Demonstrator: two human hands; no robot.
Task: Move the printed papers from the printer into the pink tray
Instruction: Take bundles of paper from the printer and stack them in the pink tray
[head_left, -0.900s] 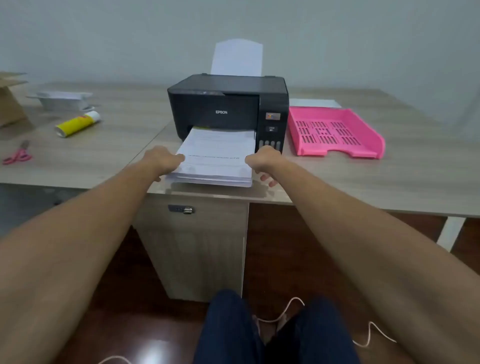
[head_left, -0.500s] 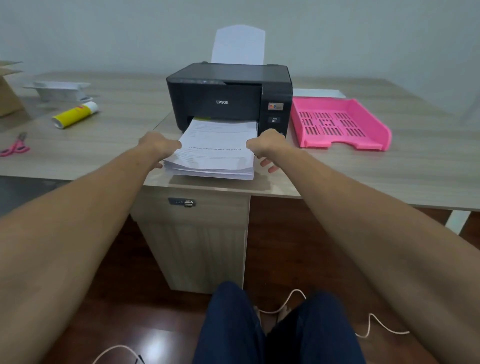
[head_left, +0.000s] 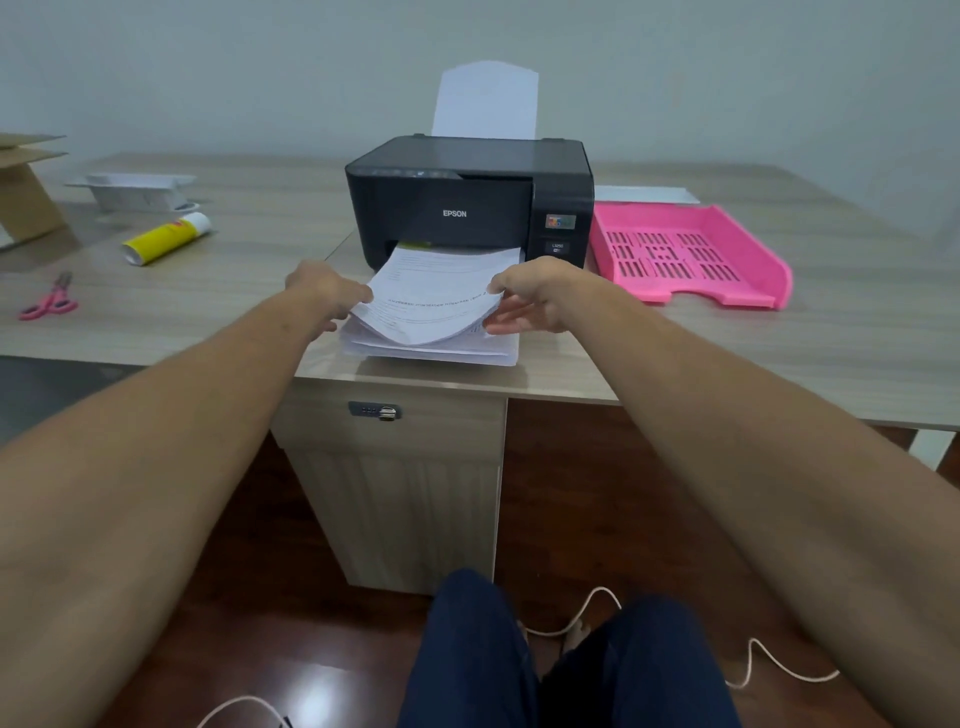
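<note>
A black printer (head_left: 467, 202) stands mid-desk with a stack of printed papers (head_left: 431, 306) spilling from its output slot onto the desk edge. My left hand (head_left: 324, 293) pinches the left side of the top sheets and my right hand (head_left: 530, 299) pinches their right side. Those top sheets bow upward, lifted off the lower papers, which still lie flat. The pink tray (head_left: 748, 249) sits empty on the desk just right of the printer.
On the left of the wooden desk (head_left: 831, 353) lie a yellow glue tube (head_left: 166, 239), pink scissors (head_left: 49, 301), a white box (head_left: 137, 189) and cardboard (head_left: 23, 197). A drawer unit (head_left: 395, 488) stands below the papers. White cables trail on the floor.
Both hands have closed in on the sides of the top sheets and raised them, so they now arch above the rest of the stack.
</note>
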